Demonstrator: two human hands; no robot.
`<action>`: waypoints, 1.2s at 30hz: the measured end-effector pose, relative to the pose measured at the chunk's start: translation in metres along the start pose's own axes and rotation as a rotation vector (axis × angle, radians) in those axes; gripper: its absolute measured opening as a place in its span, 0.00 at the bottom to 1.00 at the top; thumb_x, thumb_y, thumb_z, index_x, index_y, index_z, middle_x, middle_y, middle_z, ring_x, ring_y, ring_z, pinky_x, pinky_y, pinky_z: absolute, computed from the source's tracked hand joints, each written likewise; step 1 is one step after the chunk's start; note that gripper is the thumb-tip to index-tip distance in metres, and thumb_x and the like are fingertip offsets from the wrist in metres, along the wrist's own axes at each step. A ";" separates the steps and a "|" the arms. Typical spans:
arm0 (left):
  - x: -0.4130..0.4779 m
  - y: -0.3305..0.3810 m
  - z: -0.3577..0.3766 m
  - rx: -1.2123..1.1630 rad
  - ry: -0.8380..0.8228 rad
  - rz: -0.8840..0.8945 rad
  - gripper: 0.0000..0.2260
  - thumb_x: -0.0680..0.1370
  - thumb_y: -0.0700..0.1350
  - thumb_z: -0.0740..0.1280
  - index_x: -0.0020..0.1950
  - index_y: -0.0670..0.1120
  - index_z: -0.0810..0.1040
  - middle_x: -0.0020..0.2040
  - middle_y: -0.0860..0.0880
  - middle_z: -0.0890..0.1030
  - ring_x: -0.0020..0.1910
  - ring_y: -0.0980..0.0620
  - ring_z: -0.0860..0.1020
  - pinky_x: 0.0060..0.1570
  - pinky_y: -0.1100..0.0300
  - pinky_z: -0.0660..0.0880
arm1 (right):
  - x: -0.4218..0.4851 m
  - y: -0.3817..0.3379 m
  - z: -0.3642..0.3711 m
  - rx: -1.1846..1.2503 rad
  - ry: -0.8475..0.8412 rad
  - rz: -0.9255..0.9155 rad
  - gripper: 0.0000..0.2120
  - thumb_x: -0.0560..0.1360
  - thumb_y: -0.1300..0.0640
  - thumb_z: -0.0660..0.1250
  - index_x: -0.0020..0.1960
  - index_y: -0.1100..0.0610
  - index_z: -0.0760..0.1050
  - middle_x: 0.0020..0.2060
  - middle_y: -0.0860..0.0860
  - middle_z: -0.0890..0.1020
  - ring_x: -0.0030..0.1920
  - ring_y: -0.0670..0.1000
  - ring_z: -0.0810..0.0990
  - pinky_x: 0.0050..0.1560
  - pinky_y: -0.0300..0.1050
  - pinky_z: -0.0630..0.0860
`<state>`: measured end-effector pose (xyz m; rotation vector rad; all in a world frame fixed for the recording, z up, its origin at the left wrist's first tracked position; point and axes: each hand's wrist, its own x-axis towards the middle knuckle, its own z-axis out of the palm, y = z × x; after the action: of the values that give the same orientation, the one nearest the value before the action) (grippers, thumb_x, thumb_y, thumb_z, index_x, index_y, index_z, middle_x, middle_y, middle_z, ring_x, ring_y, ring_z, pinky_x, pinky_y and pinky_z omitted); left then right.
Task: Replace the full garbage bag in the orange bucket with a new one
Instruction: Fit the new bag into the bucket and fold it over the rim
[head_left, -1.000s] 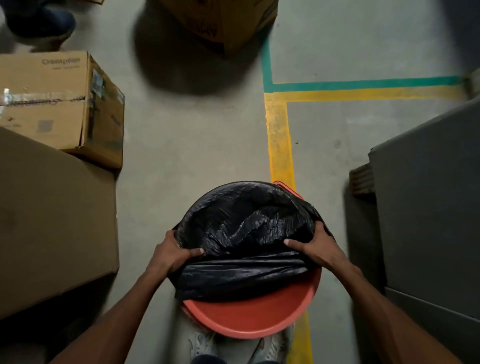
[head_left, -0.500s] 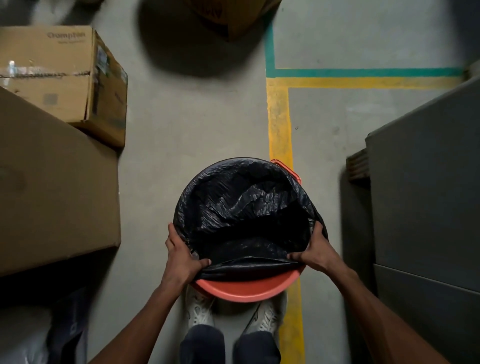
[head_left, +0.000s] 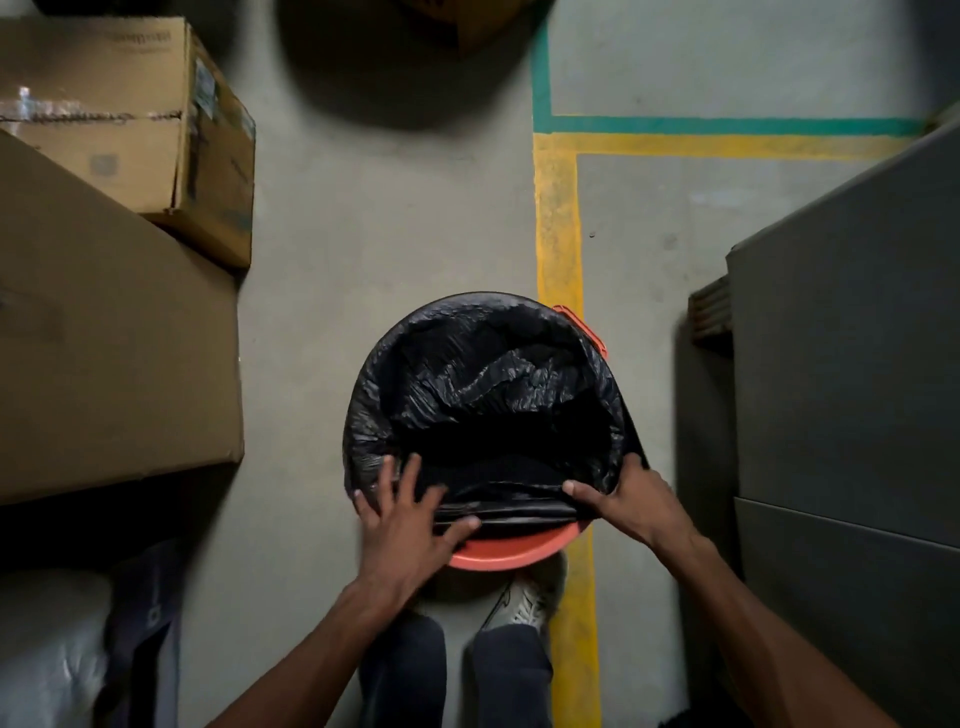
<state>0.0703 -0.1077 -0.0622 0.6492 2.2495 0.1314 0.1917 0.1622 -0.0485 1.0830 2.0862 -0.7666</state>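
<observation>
The orange bucket stands on the concrete floor just ahead of my feet. A black garbage bag lines it, its edge folded over the far and side rim; the near rim shows bare orange. My left hand lies on the bag's near left edge with fingers spread, thumb pressing the bunched plastic. My right hand pinches the bag's edge at the near right rim. The inside of the bag is dark and I see nothing in it.
A large cardboard box sits close on the left, a smaller one behind it. A grey cabinet stands on the right. Yellow and green floor lines run past the bucket. A white bag lies at lower left.
The bag's near edge has been pulled toward me across the bucket's mouth, so less bare orange rim shows. My left hand has opened its fingers and shifted onto the bag's edge.
</observation>
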 end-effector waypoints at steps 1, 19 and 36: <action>-0.001 0.001 0.002 0.110 -0.054 0.077 0.35 0.71 0.75 0.56 0.69 0.56 0.73 0.80 0.46 0.54 0.79 0.42 0.42 0.67 0.34 0.29 | -0.002 0.004 0.000 -0.112 -0.009 -0.026 0.48 0.61 0.17 0.57 0.63 0.55 0.69 0.55 0.55 0.82 0.53 0.58 0.82 0.50 0.50 0.79; -0.030 -0.003 0.025 0.387 -0.090 0.430 0.05 0.72 0.51 0.69 0.45 0.52 0.79 0.41 0.51 0.83 0.42 0.49 0.82 0.43 0.56 0.74 | -0.035 0.010 0.071 -0.782 -0.202 -0.612 0.15 0.80 0.50 0.57 0.60 0.55 0.77 0.55 0.57 0.82 0.57 0.61 0.77 0.63 0.51 0.67; 0.006 -0.098 -0.014 0.530 -0.187 0.467 0.17 0.66 0.55 0.58 0.49 0.59 0.82 0.47 0.60 0.83 0.53 0.55 0.80 0.69 0.44 0.57 | 0.017 0.020 0.000 -1.118 -0.162 -0.277 0.34 0.79 0.52 0.58 0.81 0.53 0.47 0.80 0.54 0.47 0.80 0.57 0.41 0.74 0.67 0.35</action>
<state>0.0167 -0.1877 -0.0846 1.4023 1.9167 -0.2976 0.2008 0.1803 -0.0654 0.1096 2.0412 0.2431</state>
